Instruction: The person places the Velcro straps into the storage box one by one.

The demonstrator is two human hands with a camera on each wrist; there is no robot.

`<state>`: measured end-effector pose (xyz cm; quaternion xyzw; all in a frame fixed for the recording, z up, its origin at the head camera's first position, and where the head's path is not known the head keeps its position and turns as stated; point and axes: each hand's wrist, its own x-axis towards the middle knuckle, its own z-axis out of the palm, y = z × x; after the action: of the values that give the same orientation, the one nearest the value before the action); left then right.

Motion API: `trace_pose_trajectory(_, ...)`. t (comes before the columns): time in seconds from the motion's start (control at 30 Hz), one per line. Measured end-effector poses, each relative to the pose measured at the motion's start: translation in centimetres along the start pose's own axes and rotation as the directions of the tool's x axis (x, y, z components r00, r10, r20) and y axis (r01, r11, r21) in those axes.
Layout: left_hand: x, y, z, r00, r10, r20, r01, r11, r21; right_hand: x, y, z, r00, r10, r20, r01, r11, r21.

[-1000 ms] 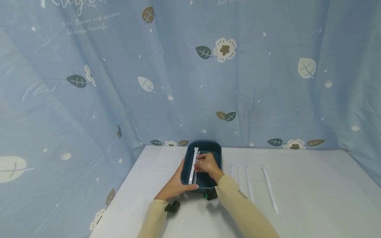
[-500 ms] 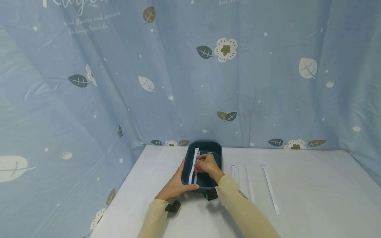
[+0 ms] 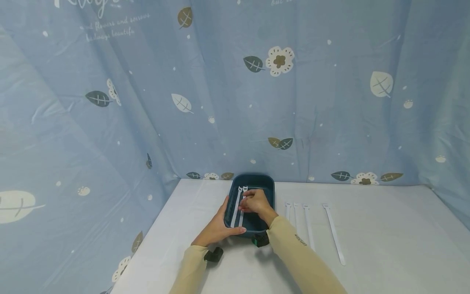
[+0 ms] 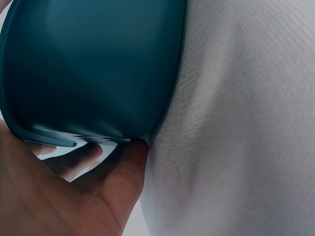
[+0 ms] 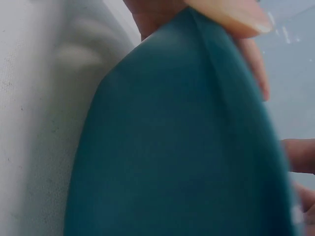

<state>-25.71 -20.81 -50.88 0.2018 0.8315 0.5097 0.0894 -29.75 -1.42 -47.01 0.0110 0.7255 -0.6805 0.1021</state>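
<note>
A dark teal plastic box stands at the back of the table. My left hand grips its near left corner, thumb over the near rim and fingers along the outside wall; the left wrist view shows those fingers against the box. Inside lie two white cable ties, a left one and a right one, side by side lengthwise with slotted heads at the far end. My right hand hovers inside the box, fingers bent and apart beside the ties, covering part of the right one.
Right of the box, several more white cable ties, such as the rightmost one, lie on the white-covered table. A blue patterned curtain hangs right behind the box. Black wrist devices sit on both wrists.
The left cable tie, raised at the right fingertips before, has dropped into the box and lies flat, slightly nearer and left; the right fingers have let go. The left hand stays put.
</note>
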Motion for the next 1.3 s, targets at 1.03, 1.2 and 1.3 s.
trace_pose_trajectory(1.03,-0.3,0.3,0.2,0.996,-0.070,-0.051,0.072,0.996,0.046,-5.3,-5.4,-6.8,0.976,-0.216,0.009,0.215,0.968,-0.127)
trace_pose_trajectory(1.2,-0.4,0.5,0.2,0.995,-0.085,-0.055,0.088,0.995,0.055,-6.6,-5.8,-8.8,0.965,-0.261,0.000,0.258,0.954,-0.152)
trace_pose_trajectory(1.3,-0.4,0.5,0.2,0.995,-0.083,-0.059,0.086,0.995,0.058,-7.4,-5.7,-10.1,0.960,-0.279,-0.017,0.272,0.946,-0.176)
